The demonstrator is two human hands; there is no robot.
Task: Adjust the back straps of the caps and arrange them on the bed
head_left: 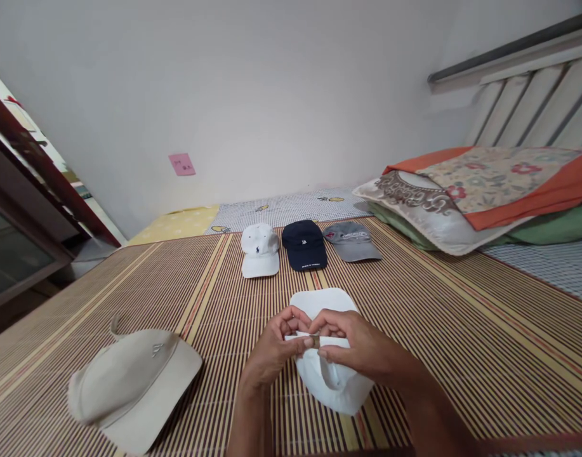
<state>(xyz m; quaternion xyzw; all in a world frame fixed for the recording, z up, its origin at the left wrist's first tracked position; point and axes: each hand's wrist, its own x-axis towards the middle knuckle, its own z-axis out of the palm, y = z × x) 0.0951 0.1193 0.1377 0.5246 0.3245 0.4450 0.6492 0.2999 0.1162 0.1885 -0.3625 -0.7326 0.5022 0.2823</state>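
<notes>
Both our left hand (275,339) and our right hand (350,333) are gripping the strap (314,341) of a white cap (312,376), pinched nearly closed. It is lying on the mat (224,362) at five o'clock of our view; from it, a beige cap (129,377) is sitting at nine, a navy cap (304,247) at eleven.

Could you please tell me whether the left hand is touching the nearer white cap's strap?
Touching. The head view shows the left hand with its thumb lying over the strap, no gap between them.
</notes>
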